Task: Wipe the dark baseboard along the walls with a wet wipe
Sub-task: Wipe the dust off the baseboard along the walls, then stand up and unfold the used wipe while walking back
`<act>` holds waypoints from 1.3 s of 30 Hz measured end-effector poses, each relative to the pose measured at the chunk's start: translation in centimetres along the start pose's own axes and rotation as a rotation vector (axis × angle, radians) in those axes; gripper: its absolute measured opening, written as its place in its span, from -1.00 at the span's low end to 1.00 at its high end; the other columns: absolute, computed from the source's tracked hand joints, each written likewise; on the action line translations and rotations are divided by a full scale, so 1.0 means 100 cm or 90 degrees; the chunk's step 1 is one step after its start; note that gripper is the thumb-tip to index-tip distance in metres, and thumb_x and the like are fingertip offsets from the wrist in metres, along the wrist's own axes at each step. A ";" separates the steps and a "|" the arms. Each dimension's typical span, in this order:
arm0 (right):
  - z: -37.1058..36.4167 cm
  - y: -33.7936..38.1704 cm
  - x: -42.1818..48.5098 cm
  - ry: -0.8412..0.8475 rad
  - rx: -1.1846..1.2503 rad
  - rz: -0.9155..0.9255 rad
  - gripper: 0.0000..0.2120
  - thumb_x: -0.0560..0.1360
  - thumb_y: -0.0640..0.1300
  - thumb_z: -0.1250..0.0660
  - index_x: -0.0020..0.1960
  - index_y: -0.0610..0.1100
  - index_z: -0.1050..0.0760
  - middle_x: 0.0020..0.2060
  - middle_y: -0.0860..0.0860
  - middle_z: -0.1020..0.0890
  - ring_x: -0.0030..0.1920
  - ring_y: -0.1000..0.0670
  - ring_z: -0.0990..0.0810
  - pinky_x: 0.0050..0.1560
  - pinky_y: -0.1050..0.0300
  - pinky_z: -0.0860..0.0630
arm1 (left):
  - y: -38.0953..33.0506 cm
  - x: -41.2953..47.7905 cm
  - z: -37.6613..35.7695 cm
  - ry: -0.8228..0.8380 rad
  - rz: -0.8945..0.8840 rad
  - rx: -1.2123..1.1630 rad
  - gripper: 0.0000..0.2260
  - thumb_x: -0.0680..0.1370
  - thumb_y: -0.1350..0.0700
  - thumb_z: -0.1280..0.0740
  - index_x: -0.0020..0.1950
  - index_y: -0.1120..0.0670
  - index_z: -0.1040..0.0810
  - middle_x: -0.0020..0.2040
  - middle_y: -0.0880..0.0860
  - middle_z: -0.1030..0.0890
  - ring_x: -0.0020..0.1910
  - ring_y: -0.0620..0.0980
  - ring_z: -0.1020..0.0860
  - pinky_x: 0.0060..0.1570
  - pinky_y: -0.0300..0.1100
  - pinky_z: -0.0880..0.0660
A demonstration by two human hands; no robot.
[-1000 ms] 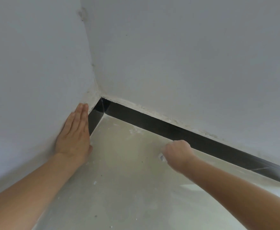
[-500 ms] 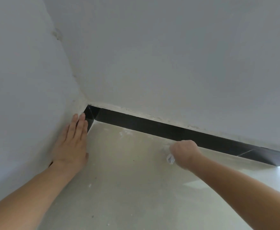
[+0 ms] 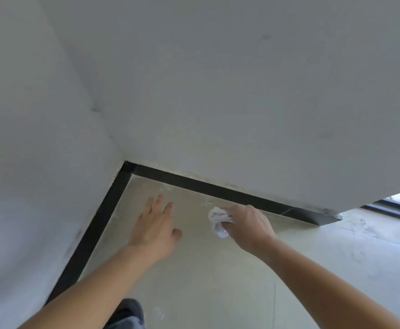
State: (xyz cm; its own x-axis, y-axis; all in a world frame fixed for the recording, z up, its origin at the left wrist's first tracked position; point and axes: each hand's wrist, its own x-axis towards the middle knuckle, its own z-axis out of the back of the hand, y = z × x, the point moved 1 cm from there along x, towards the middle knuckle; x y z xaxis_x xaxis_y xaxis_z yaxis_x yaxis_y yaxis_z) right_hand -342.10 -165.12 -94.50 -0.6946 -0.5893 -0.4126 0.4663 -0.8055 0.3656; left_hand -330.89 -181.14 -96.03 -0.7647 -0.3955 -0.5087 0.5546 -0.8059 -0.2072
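In right grip (image 3: 249, 224), crumpled wet wipe (image 3: 218, 220)

The baseboard (image 3: 218, 189) looks dark, smooth and slightly glossy. The wet wipe (image 3: 219, 220) is a crumpled white cloth-like wad. The walls (image 3: 218, 91) appear matt painted plaster, the floor (image 3: 218, 281) pale, smooth, faintly sheened.

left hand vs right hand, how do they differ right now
The left hand has straight, spread fingers and holds nothing; the right hand is curled round a bunched white wet wipe. The right hand is by the dark baseboard under the far wall; the left hand is nearer its run on the left. Both are bare.
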 end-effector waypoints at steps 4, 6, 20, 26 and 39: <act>0.100 0.059 -0.076 -0.004 0.022 0.025 -0.83 0.40 -0.16 -0.24 -0.34 -0.01 -0.37 -0.48 0.04 -0.41 -0.47 0.11 -0.33 -0.45 0.22 -0.22 | -0.023 -0.101 0.077 -0.005 0.043 -0.164 -0.44 0.60 -0.03 -0.18 0.55 0.07 -0.09 0.56 0.08 -0.06 0.53 0.04 0.01 0.48 -0.07 -0.10; 0.153 0.093 -0.114 0.016 0.032 0.054 -0.84 0.40 -0.15 -0.22 -0.34 -0.05 -0.33 -0.48 0.02 -0.36 -0.47 0.05 -0.28 -0.45 0.17 -0.19 | -0.032 -0.157 0.132 -0.020 0.042 -0.189 -0.47 0.61 -0.01 -0.17 0.54 0.08 -0.13 0.54 0.07 -0.14 0.52 0.01 -0.06 0.46 -0.12 -0.11; 0.381 0.350 -0.391 0.126 -0.017 0.515 -0.87 0.40 -0.14 -0.23 -0.30 -0.01 -0.48 -0.48 0.04 -0.47 -0.47 0.07 -0.36 -0.44 0.19 -0.27 | -0.033 -0.568 0.375 -0.318 0.318 -0.255 -0.54 0.61 -0.01 -0.13 0.51 0.00 -0.19 0.49 -0.05 -0.26 0.46 -0.04 -0.19 0.38 -0.13 -0.23; 0.330 0.443 -0.522 0.234 -0.059 0.730 -0.81 0.49 -0.12 -0.23 -0.26 -0.13 -0.49 -0.49 0.00 -0.47 -0.50 0.12 -0.30 -0.42 0.24 -0.25 | -0.024 -0.756 0.324 -0.448 0.536 -0.271 -0.56 0.61 0.02 -0.11 0.50 0.02 -0.21 0.47 -0.05 -0.28 0.48 -0.06 -0.15 0.38 -0.16 -0.21; 0.118 0.485 -0.989 0.607 -0.149 1.129 -0.76 0.49 -0.09 -0.21 -0.24 -0.21 -0.52 -0.44 -0.10 -0.52 -0.44 0.06 -0.35 -0.41 0.19 -0.26 | -0.118 -1.185 0.063 -0.588 1.087 -0.409 -0.55 0.60 0.01 -0.15 0.49 -0.01 -0.23 0.49 -0.07 -0.25 0.48 -0.10 -0.13 0.41 -0.19 -0.18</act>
State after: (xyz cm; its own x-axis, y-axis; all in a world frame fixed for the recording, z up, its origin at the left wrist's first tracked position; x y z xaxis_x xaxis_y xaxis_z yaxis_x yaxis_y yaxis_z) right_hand -257.30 -145.14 -26.09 0.9334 -0.3563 -0.0418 0.2754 0.6369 0.7201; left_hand -248.87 -127.49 -28.02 0.7592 -0.6505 -0.0205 0.5939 0.7053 -0.3871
